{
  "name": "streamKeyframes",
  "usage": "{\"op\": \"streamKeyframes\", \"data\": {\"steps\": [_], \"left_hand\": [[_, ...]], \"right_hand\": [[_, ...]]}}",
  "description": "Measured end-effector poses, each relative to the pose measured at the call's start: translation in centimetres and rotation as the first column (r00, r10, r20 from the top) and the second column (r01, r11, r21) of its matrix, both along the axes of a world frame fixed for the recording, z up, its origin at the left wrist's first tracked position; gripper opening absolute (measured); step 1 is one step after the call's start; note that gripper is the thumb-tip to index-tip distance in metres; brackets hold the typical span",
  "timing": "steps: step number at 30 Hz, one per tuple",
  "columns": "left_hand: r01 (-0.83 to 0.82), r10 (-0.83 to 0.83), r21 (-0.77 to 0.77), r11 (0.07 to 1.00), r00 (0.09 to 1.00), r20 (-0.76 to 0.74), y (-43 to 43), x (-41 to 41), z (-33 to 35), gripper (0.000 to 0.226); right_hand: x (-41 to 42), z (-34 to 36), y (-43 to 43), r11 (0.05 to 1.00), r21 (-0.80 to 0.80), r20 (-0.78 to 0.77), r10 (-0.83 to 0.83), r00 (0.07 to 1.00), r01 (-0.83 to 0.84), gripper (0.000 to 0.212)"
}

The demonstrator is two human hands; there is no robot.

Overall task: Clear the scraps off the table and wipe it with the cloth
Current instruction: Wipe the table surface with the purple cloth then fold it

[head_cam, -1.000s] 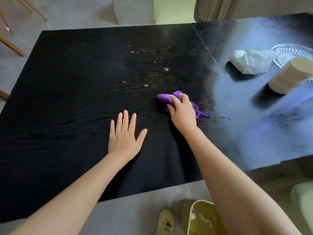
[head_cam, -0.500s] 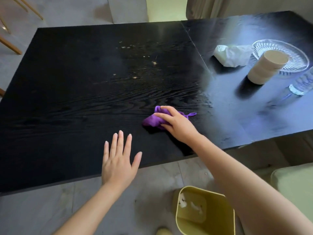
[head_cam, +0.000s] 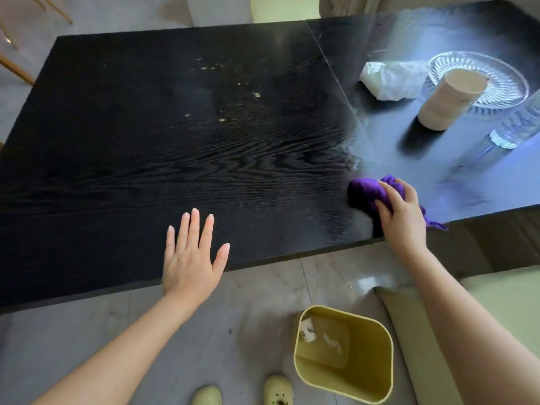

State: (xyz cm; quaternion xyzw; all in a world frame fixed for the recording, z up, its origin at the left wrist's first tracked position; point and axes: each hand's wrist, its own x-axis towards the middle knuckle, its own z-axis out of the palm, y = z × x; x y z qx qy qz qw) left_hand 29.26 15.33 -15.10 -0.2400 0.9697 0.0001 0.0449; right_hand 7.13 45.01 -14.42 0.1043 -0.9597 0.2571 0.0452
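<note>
A bunched purple cloth lies on the black wooden table close to its near edge, right of centre. My right hand is closed over the cloth and presses it onto the tabletop. My left hand rests flat at the near edge, fingers spread, holding nothing. Several small pale crumbs are scattered across the far middle of the table. On the floor below the table edge stands a yellow waste bin with a few scraps inside.
At the far right of the table are a crumpled white paper, a beige cup, a glass dish and a clear plastic bottle. A pale green seat is at right. Wooden chair legs show at far left.
My right hand has dragged the cloth toward me and then to the right along the near edge. My left hand has slid back to the table's near edge. The view shifted, revealing more of the bin.
</note>
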Motion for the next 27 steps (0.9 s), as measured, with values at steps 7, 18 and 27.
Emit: {"op": "streamKeyframes", "data": {"steps": [7, 18, 27], "left_hand": [[0.016, -0.017, 0.026, 1.000, 1.000, 0.004, 0.0, 0.0, 0.3, 0.076], [0.038, -0.012, 0.276, 0.961, 0.995, -0.095, -9.0, 4.6, 0.9, 0.059], [-0.038, 0.491, 0.886, 0.462, 0.843, -0.219, -14.7, 8.3, 3.8, 0.047]], "right_hand": [[7.8, 0.0, -7.6, 0.994, -0.062, 0.012, -0.085, 0.996, 0.086, 0.040], [16.6, 0.3, -22.0, 0.997, -0.037, 0.057, 0.074, 0.996, -0.072, 0.038], [26.5, 1.5, -34.4, 0.916, -0.106, 0.152, 0.400, 0.904, -0.388, 0.047]]}}
